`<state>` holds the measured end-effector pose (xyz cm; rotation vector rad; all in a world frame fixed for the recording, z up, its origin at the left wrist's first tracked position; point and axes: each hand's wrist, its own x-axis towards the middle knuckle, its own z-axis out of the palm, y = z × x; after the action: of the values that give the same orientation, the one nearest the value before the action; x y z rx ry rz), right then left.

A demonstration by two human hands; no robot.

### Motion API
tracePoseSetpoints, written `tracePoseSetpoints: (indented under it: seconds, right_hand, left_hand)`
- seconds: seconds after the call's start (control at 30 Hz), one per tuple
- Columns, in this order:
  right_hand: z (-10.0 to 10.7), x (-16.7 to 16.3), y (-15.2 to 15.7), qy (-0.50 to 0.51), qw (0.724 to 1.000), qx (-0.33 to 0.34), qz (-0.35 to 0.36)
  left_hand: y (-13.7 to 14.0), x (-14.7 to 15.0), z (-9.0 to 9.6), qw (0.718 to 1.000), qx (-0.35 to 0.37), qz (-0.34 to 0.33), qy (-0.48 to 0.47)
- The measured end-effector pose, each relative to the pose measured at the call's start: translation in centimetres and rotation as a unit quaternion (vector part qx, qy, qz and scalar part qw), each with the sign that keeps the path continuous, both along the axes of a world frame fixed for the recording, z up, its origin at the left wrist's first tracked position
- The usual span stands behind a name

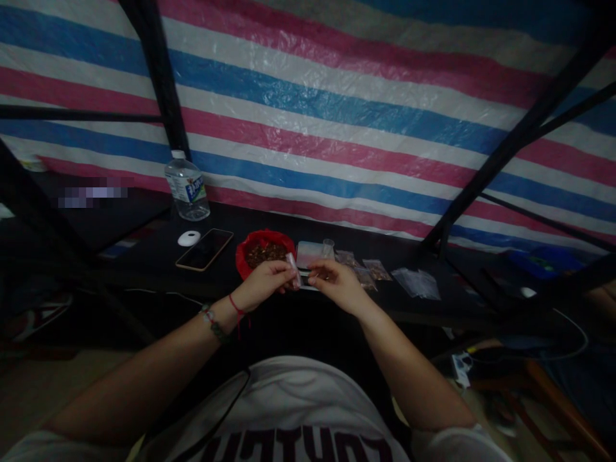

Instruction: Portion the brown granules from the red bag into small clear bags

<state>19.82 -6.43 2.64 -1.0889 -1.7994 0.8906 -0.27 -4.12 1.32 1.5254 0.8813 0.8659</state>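
Observation:
My left hand (272, 280) is closed on a small clear plastic bag (294, 269), which stands up between thumb and fingers. Just to its right, my right hand (337, 282) is curled with thumb and fingertips close together. Whether anything lies in that pinch is too small to make out. Behind the hands sits a red bag (245, 250) with its rim spread, holding many small brown pieces. A flat scale (310, 251) lies beside it, partly hidden by my hands, with a small clear cup (328, 248) at its right side.
Several filled small bags (376, 269) lie right of the scale, then a pile of flat clear bags (418, 283). On the left are a phone (205, 249), a white round object (189, 239) and a large plastic bottle (187, 189). Dark metal posts (161, 83) frame the black table.

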Motion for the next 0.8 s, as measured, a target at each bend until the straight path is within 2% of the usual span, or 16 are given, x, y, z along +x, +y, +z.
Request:
tracePoseSetpoints:
  seconds: [0.07,0.2,0.27,0.43,0.5,0.57,0.7,0.8]
  right_hand:
    - [0.1,-1.0,-1.0,-0.036,0.999,-0.008,0.03]
    - [-0.1,-2.2,-1.7,-0.095,0.995,0.027,0.021]
    - [-0.1,-2.1,-1.5,-0.091,0.995,0.021,0.032]
    - [-0.1,-1.5,-0.9,-0.041,0.994,-0.072,0.072]
    - [-0.3,-1.3,-0.6,-0.027,0.991,-0.11,0.064]
    - [-0.7,-1.3,-0.3,-0.03,0.992,-0.12,0.038]
    - [-1.0,-1.4,-0.1,-0.119,0.992,-0.03,-0.027]
    - [-1.1,-1.6,-0.4,-0.205,0.978,0.033,-0.02]
  left_hand:
    - [-0.2,0.4,-0.6,1.0,0.009,-0.017,0.012]
    - [-0.5,0.9,-1.5,0.999,0.043,-0.025,0.021]
    - [-0.5,0.9,-1.6,0.998,0.055,-0.027,0.035]
    - [-0.2,0.7,-1.8,0.993,0.1,-0.027,0.058]
    - [-0.2,0.7,-1.8,0.99,0.117,-0.029,0.066]
    - [-0.3,0.7,-1.7,0.987,0.14,-0.039,0.075]
    - [-0.7,0.8,-1.4,0.97,0.192,-0.054,0.139]
    - [-1.1,0.9,-1.3,0.953,0.222,-0.065,0.197]
